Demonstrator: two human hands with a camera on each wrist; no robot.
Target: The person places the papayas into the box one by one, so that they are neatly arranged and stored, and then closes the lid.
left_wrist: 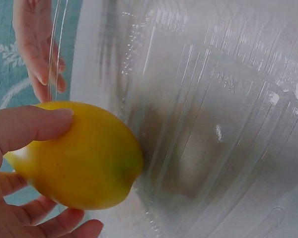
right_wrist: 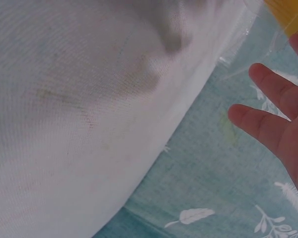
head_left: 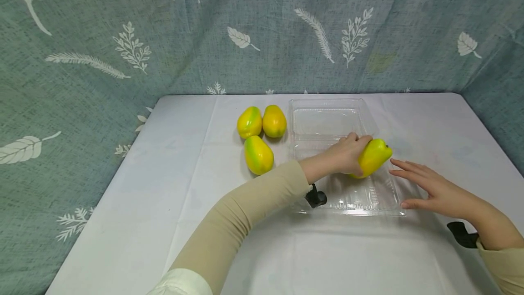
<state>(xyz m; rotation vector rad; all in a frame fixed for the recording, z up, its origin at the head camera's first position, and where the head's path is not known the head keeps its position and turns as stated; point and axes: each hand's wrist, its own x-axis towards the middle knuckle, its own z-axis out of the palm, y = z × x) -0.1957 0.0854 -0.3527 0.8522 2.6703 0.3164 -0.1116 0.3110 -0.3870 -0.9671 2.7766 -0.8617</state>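
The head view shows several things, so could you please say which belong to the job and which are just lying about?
Likely in the job:
Yellow-green oval fruit, held in the left hand
Open clear plastic container
Three similar yellow-green fruits

Apparently just setting:
White tablecloth
Blue-green leaf-patterned curtain

- head view: bright, even light, apparently from above; crisp at the left fingers (head_left: 363, 140) and right fingers (head_left: 411, 174).
- soft grey shadow on the white tablecloth (head_left: 327, 258), below the right fingers; thin glints on the clear tray (head_left: 348, 195), below the left fingers.
- left wrist view: dimmer, hazy; white glare far right of the fingertips, a pale highlight on the yellow fruit (left_wrist: 94, 153) under the thumb, a blurred brownish shade or reflection ahead of the fingers.
- right wrist view: dim, grainy; diffuse dark shadows left of the fingertips.
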